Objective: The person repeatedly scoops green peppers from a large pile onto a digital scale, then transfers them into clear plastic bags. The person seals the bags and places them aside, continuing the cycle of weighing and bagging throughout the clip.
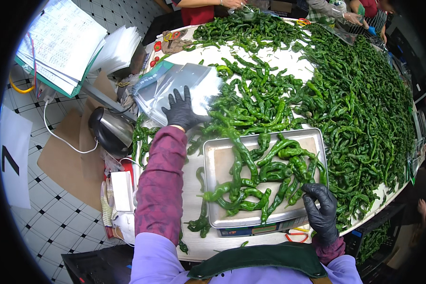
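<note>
My left hand [183, 109], in a black glove, lies with its fingers spread on a stack of clear plastic bags [198, 80]. Before me a metal tray [222, 156] sits on a weighing scale [248, 230]. Curved green peppers [275, 170] lie loosely in the tray, some of them blurred at its left side. My right hand [319, 209], also gloved in black, is at the tray's right front rim, fingers curled beside the peppers. Whether its fingertips pinch one is hidden.
A large pepper heap [365, 117] covers the table's right side. Red-handled scissors [297, 236] lie near the front edge. An electric kettle [112, 131] and a clipboard with papers [62, 46] are at left. Other people's hands [234, 3] work at the far side.
</note>
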The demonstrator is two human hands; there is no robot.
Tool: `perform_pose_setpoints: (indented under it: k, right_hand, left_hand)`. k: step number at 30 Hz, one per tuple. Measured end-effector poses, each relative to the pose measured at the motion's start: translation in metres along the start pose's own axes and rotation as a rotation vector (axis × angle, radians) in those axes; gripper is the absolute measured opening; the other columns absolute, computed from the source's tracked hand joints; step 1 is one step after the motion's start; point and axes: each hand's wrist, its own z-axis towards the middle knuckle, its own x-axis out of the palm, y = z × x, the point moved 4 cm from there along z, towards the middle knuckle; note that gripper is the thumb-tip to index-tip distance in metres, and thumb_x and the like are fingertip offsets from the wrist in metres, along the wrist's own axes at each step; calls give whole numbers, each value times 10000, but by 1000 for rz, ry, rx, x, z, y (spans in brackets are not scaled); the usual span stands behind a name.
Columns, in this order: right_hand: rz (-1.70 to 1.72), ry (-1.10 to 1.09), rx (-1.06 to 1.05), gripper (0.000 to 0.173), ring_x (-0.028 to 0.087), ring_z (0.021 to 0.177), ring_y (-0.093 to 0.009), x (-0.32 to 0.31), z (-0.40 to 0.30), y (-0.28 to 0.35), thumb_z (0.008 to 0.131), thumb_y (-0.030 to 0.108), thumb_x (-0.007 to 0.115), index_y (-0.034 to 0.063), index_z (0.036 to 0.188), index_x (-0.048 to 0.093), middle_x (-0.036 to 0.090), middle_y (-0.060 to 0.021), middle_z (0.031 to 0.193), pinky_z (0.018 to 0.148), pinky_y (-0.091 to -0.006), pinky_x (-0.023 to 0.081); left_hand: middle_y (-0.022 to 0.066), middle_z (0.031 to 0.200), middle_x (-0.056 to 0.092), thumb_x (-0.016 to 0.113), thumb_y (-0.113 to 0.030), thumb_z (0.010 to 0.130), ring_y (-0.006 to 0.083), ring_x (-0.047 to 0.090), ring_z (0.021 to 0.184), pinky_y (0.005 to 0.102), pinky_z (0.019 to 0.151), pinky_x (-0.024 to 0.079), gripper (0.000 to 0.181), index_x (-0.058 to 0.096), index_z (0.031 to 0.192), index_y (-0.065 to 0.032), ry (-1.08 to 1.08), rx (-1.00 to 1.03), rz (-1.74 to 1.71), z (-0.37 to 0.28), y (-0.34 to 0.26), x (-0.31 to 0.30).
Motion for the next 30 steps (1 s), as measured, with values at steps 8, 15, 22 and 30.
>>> perform_pose_setpoints:
  k: [8,15,22,30]
  right_hand:
    - [10,70,4,249,603,724,-236,11,9,1,710,-48,618,-21,952,569,607,-144,871,636,-321,478]
    - [21,101,17,232,595,732,-255,18,12,2,712,-36,624,-23,940,582,603,-135,842,662,-334,471]
    - [7,102,-13,239,595,733,-258,19,12,3,704,-33,631,-18,938,585,605,-135,837,665,-337,473]
    - [-28,43,7,246,606,740,-257,10,7,0,692,-53,625,-20,931,579,613,-144,853,655,-324,488]
  left_hand:
    - [196,1457,-5,755,-545,537,398,60,1334,665,961,178,1239,-64,1408,-221,85,42,34,-10,-4,10]
    - [202,1451,59,712,-437,659,382,131,1327,659,937,242,1082,-26,1411,-191,47,-5,74,-10,-2,19]
    - [184,1224,477,539,-127,752,325,523,1039,474,688,493,563,383,1290,-70,-508,59,307,11,26,60]
    - [136,759,615,544,-82,729,334,599,666,425,560,464,288,552,1013,-128,-723,380,13,-26,125,-54]
